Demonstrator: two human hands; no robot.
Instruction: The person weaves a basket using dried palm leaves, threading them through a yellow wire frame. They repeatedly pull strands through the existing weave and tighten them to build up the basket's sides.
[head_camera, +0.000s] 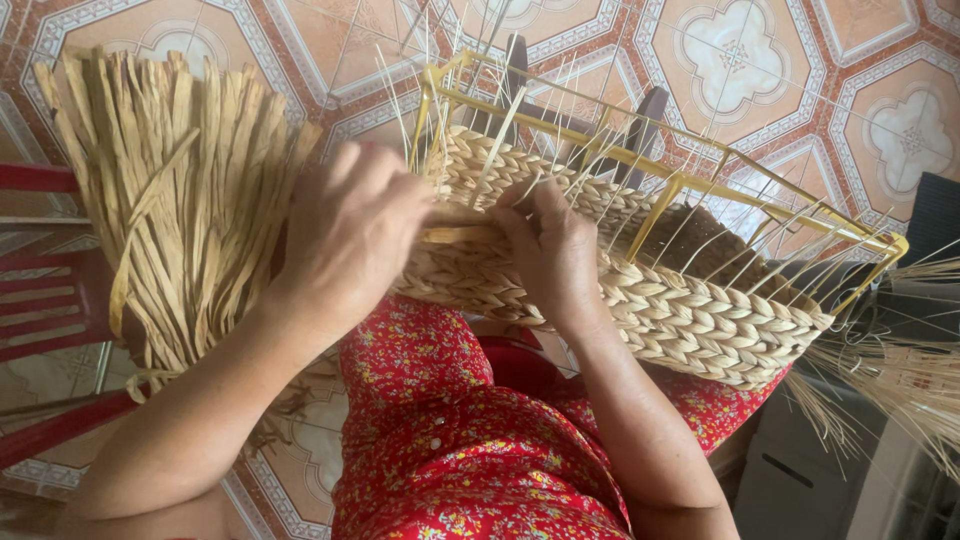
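A half-woven basket (640, 290) of plaited straw-coloured fibre lies across the person's lap in the middle of the frame, tipped on its side so the woven wall faces up toward the camera, where both hands can reach it. It is built over a yellow wire frame (700, 185), which runs from the upper centre to the right edge and keeps the shape rigid while thin, stiff reed stakes (600, 150) stick up through it, unwoven.

The left hand (345, 240), left of centre, is curled and closed, knuckles up; it seems to pinch a flat fibre strand (455, 233) against the basket wall, though the fingertips are hidden, so the grip is a fair guess. The right hand (550, 255), just beside it at centre, presses on the braid with fingers bent, thumb tucked at the same strand, holding the weave tight.

A thick bundle of dried flat fibre (180, 200) fans out at the upper left, resting on a red chair (50, 290) near the left arm, within easy reach as stock. Loose reeds (900, 380) spray out at the lower right. A red floral garment (450, 430) covers the lap, above a patterned tile floor (800, 70)
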